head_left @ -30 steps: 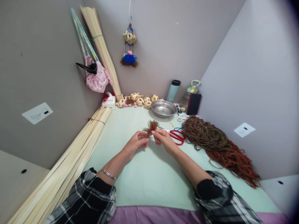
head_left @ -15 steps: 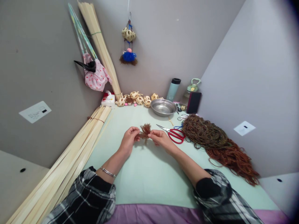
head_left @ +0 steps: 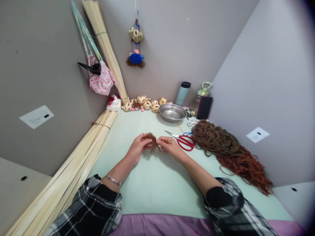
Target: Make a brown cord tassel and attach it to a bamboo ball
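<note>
Over the middle of the pale green table (head_left: pixel 157 193), a small frizzy brown yarn tassel (head_left: pixel 152 144) is held between both hands. My left hand (head_left: pixel 139 147) pinches its left side between thumb and fingers. On the other side, my right hand (head_left: pixel 169 146) is closed on the tassel's right edge, with fingertips pressed together. Just right of that hand lie red-handled scissors (head_left: pixel 186 142), blades pointing left. The tassel's back and the undersides of my fingers are hidden.
Skeins of brown and rust yarn (head_left: pixel 216 141) lie along the right side. Long wooden strips (head_left: pixel 73 170) run down the left edge. Toward the back stand a metal bowl (head_left: pixel 173 113), a blue tumbler (head_left: pixel 183 93), a phone (head_left: pixel 204 108) and several woven balls (head_left: pixel 147 105).
The tassel has turned and bunched toward my left fingers, its upright tuft now tilted left. Both hands stay in nearly the same place.
</note>
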`<state>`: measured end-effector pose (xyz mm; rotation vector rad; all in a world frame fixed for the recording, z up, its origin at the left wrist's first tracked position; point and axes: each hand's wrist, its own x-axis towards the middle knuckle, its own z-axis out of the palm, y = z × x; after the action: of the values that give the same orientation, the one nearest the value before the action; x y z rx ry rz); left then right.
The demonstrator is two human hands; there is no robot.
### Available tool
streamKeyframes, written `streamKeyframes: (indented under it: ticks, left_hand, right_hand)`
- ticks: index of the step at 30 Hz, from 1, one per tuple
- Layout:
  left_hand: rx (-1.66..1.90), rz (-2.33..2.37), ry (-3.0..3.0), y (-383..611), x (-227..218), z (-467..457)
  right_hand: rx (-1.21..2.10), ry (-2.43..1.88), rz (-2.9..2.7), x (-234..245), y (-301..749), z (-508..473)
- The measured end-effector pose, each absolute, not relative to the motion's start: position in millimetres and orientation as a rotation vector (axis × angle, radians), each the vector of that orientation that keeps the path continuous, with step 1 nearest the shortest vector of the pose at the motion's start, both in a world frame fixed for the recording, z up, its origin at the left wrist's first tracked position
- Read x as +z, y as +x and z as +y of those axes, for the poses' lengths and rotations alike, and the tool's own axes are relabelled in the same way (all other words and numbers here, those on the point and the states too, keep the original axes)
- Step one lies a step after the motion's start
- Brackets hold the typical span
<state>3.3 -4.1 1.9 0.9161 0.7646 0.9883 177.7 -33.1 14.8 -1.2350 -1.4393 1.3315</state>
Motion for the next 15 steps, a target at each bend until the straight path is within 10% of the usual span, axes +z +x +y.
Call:
streamKeyframes:
  ticks: [15]
  left_hand:
    - [0.915,0.727,0.972,5,6,-9]
  right_hand:
    - [1.353,-1.221,-1.522,15,177,-35]
